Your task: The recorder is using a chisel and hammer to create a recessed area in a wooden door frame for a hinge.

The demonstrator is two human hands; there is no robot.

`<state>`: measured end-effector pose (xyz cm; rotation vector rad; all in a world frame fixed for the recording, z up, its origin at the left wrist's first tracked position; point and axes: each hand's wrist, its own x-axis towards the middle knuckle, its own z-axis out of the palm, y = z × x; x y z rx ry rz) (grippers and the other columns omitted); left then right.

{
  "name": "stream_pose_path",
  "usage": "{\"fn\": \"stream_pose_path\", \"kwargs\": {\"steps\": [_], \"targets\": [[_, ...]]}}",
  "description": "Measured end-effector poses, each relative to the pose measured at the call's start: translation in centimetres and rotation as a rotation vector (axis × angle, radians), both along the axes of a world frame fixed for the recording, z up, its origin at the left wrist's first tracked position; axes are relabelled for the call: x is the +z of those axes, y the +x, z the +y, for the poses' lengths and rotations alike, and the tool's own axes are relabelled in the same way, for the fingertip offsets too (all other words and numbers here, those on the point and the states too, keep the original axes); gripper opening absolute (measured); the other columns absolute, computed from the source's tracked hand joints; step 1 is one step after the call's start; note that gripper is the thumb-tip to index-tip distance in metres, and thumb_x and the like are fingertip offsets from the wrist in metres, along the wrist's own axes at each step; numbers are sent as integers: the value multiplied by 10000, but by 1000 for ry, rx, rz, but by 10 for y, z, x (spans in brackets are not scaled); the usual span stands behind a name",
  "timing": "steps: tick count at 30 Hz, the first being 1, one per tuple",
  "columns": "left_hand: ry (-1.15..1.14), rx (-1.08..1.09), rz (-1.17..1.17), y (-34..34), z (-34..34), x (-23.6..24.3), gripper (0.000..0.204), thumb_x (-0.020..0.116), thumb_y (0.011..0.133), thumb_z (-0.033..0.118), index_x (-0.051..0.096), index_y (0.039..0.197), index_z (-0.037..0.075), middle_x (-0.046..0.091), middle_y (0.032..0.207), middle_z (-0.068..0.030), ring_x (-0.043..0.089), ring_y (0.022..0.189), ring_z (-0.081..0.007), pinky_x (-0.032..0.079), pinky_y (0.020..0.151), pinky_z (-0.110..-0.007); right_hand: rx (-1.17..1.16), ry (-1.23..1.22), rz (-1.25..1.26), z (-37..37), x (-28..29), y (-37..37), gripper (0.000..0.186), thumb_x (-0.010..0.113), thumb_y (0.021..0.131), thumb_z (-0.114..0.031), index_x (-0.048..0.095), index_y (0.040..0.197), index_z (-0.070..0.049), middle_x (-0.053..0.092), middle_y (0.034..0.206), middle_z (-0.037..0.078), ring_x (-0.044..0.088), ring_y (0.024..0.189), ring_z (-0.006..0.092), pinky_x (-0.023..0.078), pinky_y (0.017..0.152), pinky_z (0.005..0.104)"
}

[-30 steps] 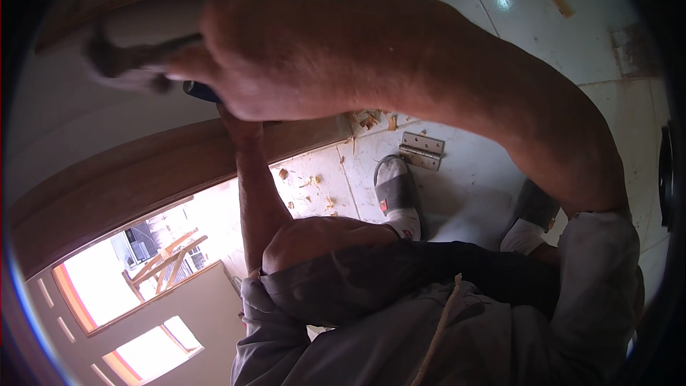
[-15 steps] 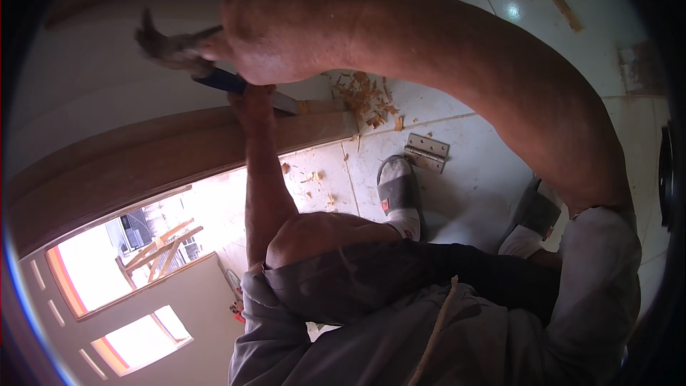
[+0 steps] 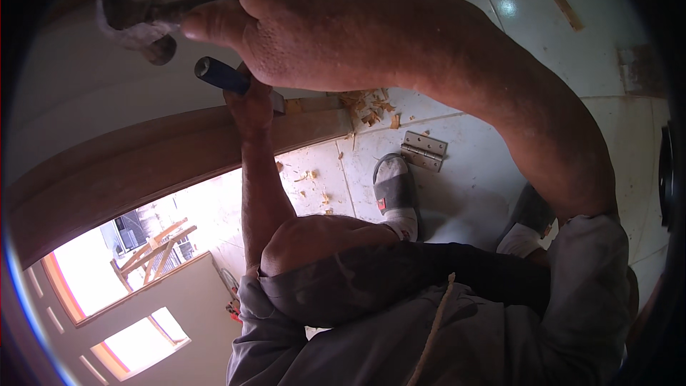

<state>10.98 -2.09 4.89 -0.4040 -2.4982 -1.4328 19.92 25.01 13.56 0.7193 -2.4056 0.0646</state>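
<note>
Head view: a gap parts the hammer (image 3: 136,28) from the blue handle (image 3: 223,76).

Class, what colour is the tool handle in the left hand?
The tool handle is dark blue; head view shows it.

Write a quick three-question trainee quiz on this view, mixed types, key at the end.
1. What does the right hand grip? a) saw b) hammer c) brush
2. True or false: the hammer is touching the blue-handled tool.
3. Fill in: on the tiled floor, near wood shavings, lies a metal ____.

Key: 1. b. 2. False; a gap shows between hammer and blue-handled tool. 3. hinge.
</note>
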Motion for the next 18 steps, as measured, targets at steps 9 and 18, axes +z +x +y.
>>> {"fn": "stream_pose_path", "kwargs": {"steps": [9, 18], "targets": [[-279, -141, 154, -4, -11, -15, 154, 619, 874, 125, 643, 902, -25, 637, 815, -20, 559, 727, -117, 462, 681, -292, 41, 244, 108, -5, -16, -10, 293, 470, 995, -146, 601, 1061, 109, 482, 584, 53, 501, 474, 131, 476, 422, 325], [-246, -133, 66, 6, -10, -11, 134, 548, 815, 34, 656, 880, -12, 684, 886, -64, 624, 802, -150, 473, 760, -278, 94, -237, 58, 2, -12, 9, 355, 442, 1020, -215, 579, 965, 108, 491, 558, 69, 502, 442, 157, 464, 417, 349]]}}
